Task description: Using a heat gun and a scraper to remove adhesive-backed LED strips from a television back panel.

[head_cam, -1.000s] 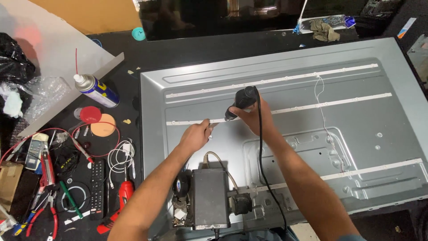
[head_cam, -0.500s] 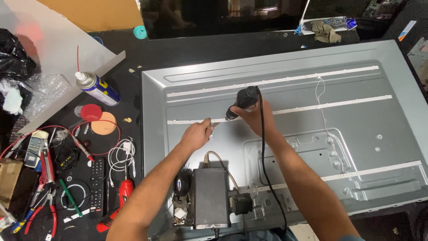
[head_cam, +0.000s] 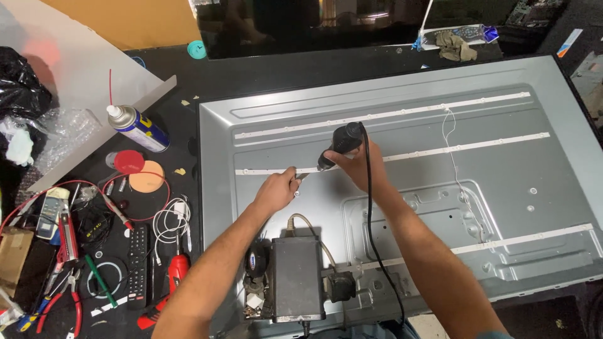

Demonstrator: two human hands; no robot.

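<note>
repair workshop | opened metal panel [head_cam: 402, 125] | pliers [head_cam: 59, 301] | spray can [head_cam: 138, 127]

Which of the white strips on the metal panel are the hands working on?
The second strip from the top: both hands, left and right, sit on its left part; the others lie untouched.

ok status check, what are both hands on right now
Right hand grips black corded tool, tip down on white strip. Left hand pinches strip end beside tip. Tool cord trails over metal panel; nothing blocking.
</note>
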